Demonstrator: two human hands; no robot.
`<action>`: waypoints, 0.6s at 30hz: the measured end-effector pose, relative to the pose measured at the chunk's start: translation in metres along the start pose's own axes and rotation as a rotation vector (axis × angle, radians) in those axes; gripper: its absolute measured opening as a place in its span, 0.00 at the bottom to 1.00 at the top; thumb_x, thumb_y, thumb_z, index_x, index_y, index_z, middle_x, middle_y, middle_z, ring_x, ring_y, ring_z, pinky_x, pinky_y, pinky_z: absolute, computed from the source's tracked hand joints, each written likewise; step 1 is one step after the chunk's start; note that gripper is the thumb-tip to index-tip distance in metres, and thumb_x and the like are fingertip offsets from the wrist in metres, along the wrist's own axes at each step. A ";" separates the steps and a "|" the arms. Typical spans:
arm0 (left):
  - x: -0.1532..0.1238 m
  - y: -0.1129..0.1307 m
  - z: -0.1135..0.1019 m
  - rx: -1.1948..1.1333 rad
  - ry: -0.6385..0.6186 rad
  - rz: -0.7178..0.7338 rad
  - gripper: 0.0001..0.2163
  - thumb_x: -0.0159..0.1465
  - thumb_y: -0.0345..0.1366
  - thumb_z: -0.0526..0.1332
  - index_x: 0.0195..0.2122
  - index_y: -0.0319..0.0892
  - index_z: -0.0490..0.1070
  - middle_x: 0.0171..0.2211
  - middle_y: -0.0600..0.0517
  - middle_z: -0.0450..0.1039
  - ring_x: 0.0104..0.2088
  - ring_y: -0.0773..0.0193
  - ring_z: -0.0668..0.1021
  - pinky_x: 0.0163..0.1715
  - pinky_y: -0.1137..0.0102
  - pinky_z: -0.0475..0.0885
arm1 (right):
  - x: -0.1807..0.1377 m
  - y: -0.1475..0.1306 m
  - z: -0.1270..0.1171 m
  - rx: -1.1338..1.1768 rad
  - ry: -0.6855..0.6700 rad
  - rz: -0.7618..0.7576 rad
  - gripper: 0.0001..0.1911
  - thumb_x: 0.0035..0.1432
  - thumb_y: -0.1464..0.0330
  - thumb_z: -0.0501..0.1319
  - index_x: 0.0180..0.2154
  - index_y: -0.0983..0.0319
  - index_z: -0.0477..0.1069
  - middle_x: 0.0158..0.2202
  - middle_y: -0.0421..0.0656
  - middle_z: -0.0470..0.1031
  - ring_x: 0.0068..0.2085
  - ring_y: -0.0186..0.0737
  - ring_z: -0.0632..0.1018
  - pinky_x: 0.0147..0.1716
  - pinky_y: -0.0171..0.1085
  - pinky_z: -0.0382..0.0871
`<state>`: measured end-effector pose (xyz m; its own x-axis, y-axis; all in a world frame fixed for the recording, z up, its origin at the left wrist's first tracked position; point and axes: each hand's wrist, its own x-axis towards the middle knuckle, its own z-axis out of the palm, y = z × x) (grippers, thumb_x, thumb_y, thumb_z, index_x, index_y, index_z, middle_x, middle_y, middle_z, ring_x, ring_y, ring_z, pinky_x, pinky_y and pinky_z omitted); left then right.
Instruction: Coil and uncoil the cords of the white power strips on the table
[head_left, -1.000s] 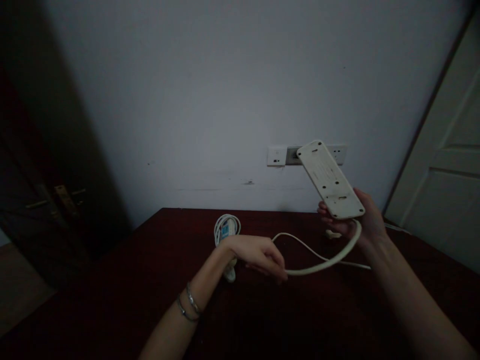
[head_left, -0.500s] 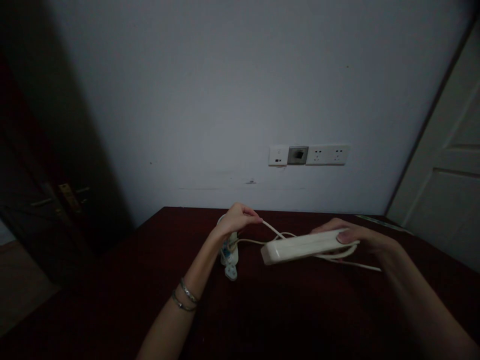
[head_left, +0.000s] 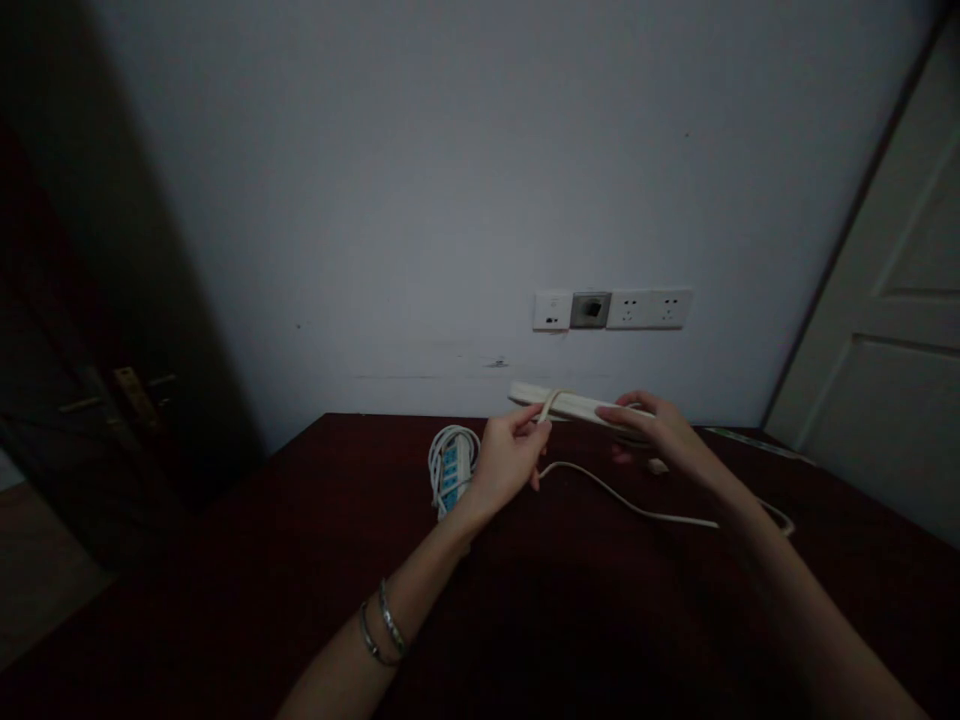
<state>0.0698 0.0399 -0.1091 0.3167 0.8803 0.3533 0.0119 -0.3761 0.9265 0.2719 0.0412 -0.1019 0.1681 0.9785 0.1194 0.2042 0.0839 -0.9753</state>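
Note:
My right hand (head_left: 660, 435) grips a white power strip (head_left: 574, 403), held flat and level above the dark red table (head_left: 225, 590). My left hand (head_left: 510, 460) pinches the strip's white cord (head_left: 637, 508) where a turn of it crosses over the strip near its left end. The rest of the cord trails down from my left hand and runs right across the table. Two bracelets circle my left wrist.
A second power strip (head_left: 451, 465) with blue sockets, its white cable coiled round it, lies on the table left of my hands. Wall sockets (head_left: 611, 310) sit on the grey wall behind. A white door (head_left: 892, 330) stands at right, a dark door (head_left: 97, 400) at left.
The strip went from tilted upright to flat, then rose and moved away from me. My left hand moved from low on the cord to the strip, laying a turn of cord over it.

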 end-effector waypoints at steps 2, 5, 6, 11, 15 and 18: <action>-0.006 0.000 0.011 -0.160 -0.067 0.020 0.20 0.61 0.41 0.55 0.52 0.37 0.66 0.18 0.60 0.59 0.10 0.77 0.59 0.10 0.77 0.57 | 0.001 0.000 0.004 0.191 0.067 -0.054 0.21 0.42 0.58 0.66 0.35 0.60 0.61 0.23 0.39 0.71 0.22 0.38 0.74 0.20 0.37 0.73; -0.011 -0.005 0.020 -0.294 -0.278 0.036 0.21 0.62 0.45 0.53 0.50 0.36 0.67 0.17 0.60 0.58 0.11 0.77 0.58 0.11 0.77 0.58 | -0.003 -0.003 0.011 0.417 0.054 -0.091 0.17 0.44 0.60 0.64 0.34 0.61 0.65 0.25 0.40 0.71 0.22 0.36 0.74 0.19 0.35 0.73; -0.011 -0.008 0.021 -0.318 -0.380 0.028 0.21 0.62 0.46 0.53 0.47 0.35 0.69 0.16 0.60 0.58 0.11 0.77 0.58 0.11 0.77 0.58 | -0.005 -0.004 0.013 0.473 0.051 -0.084 0.16 0.45 0.60 0.63 0.34 0.61 0.66 0.25 0.40 0.71 0.22 0.35 0.74 0.18 0.34 0.73; 0.001 -0.037 0.003 -0.296 -0.815 -0.169 0.21 0.58 0.52 0.56 0.29 0.35 0.71 0.14 0.59 0.56 0.12 0.76 0.58 0.13 0.76 0.57 | -0.012 -0.009 0.019 0.628 -0.011 -0.021 0.16 0.47 0.58 0.59 0.35 0.62 0.68 0.25 0.43 0.73 0.20 0.34 0.72 0.13 0.30 0.65; 0.017 -0.068 -0.024 -0.051 -0.886 -0.418 0.19 0.49 0.50 0.66 0.20 0.36 0.67 0.12 0.59 0.56 0.11 0.77 0.56 0.11 0.76 0.47 | -0.009 0.001 0.011 0.559 -0.153 -0.007 0.22 0.44 0.53 0.55 0.36 0.62 0.69 0.26 0.46 0.74 0.21 0.37 0.71 0.13 0.33 0.63; 0.027 -0.079 -0.040 -0.073 -0.562 -0.485 0.18 0.47 0.45 0.68 0.17 0.37 0.62 0.11 0.60 0.53 0.12 0.78 0.53 0.13 0.76 0.43 | -0.006 0.013 -0.001 0.379 -0.449 0.001 0.30 0.38 0.51 0.55 0.39 0.65 0.70 0.22 0.46 0.73 0.17 0.35 0.68 0.10 0.31 0.57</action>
<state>0.0393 0.1052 -0.1678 0.7295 0.6544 -0.1990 0.2168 0.0547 0.9747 0.2745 0.0360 -0.1148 -0.2737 0.9557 0.1086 -0.1689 0.0635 -0.9836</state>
